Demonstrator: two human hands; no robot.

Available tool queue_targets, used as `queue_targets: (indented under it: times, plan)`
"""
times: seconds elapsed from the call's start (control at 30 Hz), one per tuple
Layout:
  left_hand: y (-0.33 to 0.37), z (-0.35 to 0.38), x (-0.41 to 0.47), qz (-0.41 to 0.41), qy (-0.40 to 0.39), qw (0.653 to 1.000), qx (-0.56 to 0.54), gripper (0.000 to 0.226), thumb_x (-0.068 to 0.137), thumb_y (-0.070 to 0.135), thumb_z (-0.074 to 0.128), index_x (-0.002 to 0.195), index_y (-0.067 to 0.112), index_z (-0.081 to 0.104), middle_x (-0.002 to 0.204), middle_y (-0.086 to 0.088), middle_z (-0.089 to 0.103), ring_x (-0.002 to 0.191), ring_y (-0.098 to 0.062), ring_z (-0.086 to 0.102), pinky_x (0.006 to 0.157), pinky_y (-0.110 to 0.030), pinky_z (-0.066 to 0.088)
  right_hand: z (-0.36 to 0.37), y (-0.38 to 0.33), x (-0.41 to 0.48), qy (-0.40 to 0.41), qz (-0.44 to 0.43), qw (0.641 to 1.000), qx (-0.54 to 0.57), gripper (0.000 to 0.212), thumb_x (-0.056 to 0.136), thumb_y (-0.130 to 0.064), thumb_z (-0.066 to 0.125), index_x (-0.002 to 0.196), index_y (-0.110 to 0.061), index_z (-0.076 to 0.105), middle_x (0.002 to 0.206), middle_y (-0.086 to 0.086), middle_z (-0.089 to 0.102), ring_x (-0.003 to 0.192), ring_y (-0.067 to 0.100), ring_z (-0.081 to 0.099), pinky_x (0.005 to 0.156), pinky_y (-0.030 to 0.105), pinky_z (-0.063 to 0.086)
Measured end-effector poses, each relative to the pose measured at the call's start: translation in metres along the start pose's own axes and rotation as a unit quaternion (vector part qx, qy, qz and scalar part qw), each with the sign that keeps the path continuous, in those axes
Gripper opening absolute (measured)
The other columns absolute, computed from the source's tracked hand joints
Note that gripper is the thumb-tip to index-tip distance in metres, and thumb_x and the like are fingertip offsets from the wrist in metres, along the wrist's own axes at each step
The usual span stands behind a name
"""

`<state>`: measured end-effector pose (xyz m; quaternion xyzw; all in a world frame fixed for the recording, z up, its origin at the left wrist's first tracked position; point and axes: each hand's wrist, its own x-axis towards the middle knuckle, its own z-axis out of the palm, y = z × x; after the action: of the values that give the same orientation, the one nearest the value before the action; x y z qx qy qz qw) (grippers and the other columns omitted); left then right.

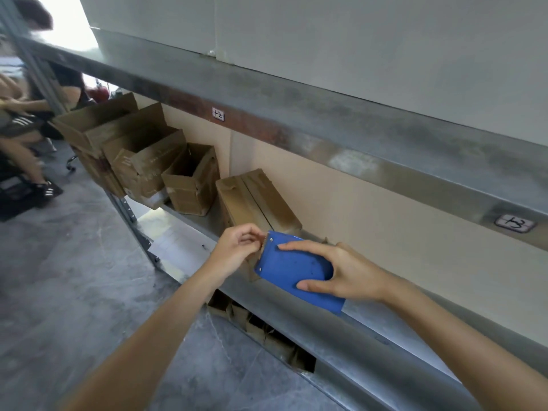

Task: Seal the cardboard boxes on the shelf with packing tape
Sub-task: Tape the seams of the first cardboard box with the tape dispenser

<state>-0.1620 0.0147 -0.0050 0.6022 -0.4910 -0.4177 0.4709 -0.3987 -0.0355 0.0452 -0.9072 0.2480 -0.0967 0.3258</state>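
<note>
Open boxes (189, 188) and a closed box (255, 200) line the shelf (296, 310); my right fingers (299, 247) grip the tape dispenser (290, 268), left fingers (252, 237) pinch its end.

The tape dispenser (292, 269) is solid blue. The cardboard boxes (189, 179) are plain brown. The shelf (296, 108) is dull grey metal with rusty brown patches; its 2 labels (218, 114) are white with black marks. The floor (74, 277) is mottled grey.
</note>
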Motion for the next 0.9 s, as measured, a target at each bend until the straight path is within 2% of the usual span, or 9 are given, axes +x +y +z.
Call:
queue_targets:
  times: [0.07,0.13,0.3,0.47,0.53,0.63,0.7,0.83,0.9]
  plan:
    - [-0.001,-0.003,-0.003,0.01,0.029,1.0,-0.003,0.027,0.091,-0.009,0.056,0.082,0.013,0.067,0.079,0.004,0.07,0.079,-0.008,0.065,0.074,-0.023,0.051,-0.005,0.001,0.0,-0.005,-0.006,1.0,-0.011,0.059,0.087,-0.037,0.072,0.137,-0.053,0.043,0.074,-0.006,0.06,0.055,0.013,0.052,0.053,0.013,0.038]
    - [0.0,-0.005,-0.006,0.02,0.051,0.998,-0.013,0.02,0.09,-0.005,0.063,0.079,0.012,0.067,0.076,0.007,0.07,0.078,-0.006,0.065,0.075,-0.019,0.051,-0.011,0.001,0.0,-0.009,-0.003,1.0,-0.017,0.058,0.088,-0.037,0.071,0.137,-0.053,0.043,0.067,-0.007,0.056,0.053,0.013,0.05,0.051,0.012,0.036]
    - [-0.003,-0.014,-0.011,0.023,0.081,0.996,-0.035,0.012,0.089,0.0,0.067,0.081,0.009,0.068,0.079,-0.001,0.071,0.079,-0.011,0.063,0.072,-0.016,0.049,-0.018,0.0,0.002,-0.026,-0.003,0.999,-0.029,0.058,0.089,-0.035,0.07,0.136,-0.055,0.043,0.073,-0.02,0.058,0.057,0.01,0.053,0.054,0.012,0.037]
    - [-0.004,-0.039,-0.016,0.008,0.097,0.994,-0.045,0.01,0.09,0.002,0.065,0.084,0.009,0.067,0.077,0.0,0.074,0.076,-0.004,0.067,0.066,-0.011,0.047,-0.025,0.005,-0.003,-0.035,0.001,0.999,-0.036,0.058,0.089,-0.037,0.069,0.133,-0.06,0.041,0.076,0.003,0.063,0.053,0.02,0.051,0.05,0.023,0.043]
    - [-0.006,-0.048,-0.018,-0.004,0.117,0.992,-0.055,0.011,0.091,0.003,0.064,0.084,0.011,0.067,0.077,0.001,0.074,0.077,-0.004,0.066,0.069,-0.015,0.047,-0.028,0.009,-0.005,-0.027,0.005,0.998,-0.048,0.058,0.088,-0.037,0.07,0.132,-0.061,0.04,0.071,0.005,0.062,0.051,0.019,0.049,0.049,0.022,0.041]
    - [-0.019,-0.072,-0.021,-0.037,0.169,0.983,-0.06,0.012,0.093,0.008,0.063,0.084,0.015,0.066,0.081,0.004,0.074,0.088,-0.01,0.066,0.08,-0.03,0.044,-0.034,0.024,-0.013,-0.009,0.021,0.997,-0.079,0.06,0.087,-0.04,0.07,0.132,-0.064,0.039,0.066,0.005,0.062,0.05,0.018,0.049,0.052,0.02,0.041]
    - [-0.027,-0.077,-0.022,-0.062,0.165,0.983,-0.057,0.01,0.094,0.009,0.062,0.087,0.014,0.066,0.081,0.004,0.075,0.091,-0.013,0.066,0.085,-0.036,0.043,-0.034,0.034,-0.016,-0.006,0.032,0.995,-0.092,0.062,0.086,-0.041,0.071,0.132,-0.065,0.038,0.062,0.003,0.06,0.05,0.017,0.049,0.051,0.018,0.04]
    - [-0.037,-0.058,-0.022,-0.08,0.152,0.984,-0.054,0.013,0.096,0.008,0.059,0.086,0.014,0.064,0.081,0.002,0.073,0.092,-0.015,0.066,0.086,-0.035,0.045,-0.026,0.049,-0.019,0.007,0.049,0.992,-0.12,0.062,0.084,-0.045,0.071,0.13,-0.068,0.036,0.056,0.006,0.056,0.051,0.018,0.048,0.052,0.016,0.036]
    - [-0.043,-0.05,-0.023,-0.078,0.142,0.985,-0.058,0.01,0.094,0.01,0.063,0.085,0.013,0.065,0.084,-0.002,0.072,0.091,-0.015,0.066,0.083,-0.03,0.047,-0.025,0.055,-0.022,0.011,0.061,0.99,-0.124,0.063,0.083,-0.047,0.071,0.13,-0.069,0.035,0.056,0.007,0.056,0.051,0.019,0.049,0.053,0.016,0.037]
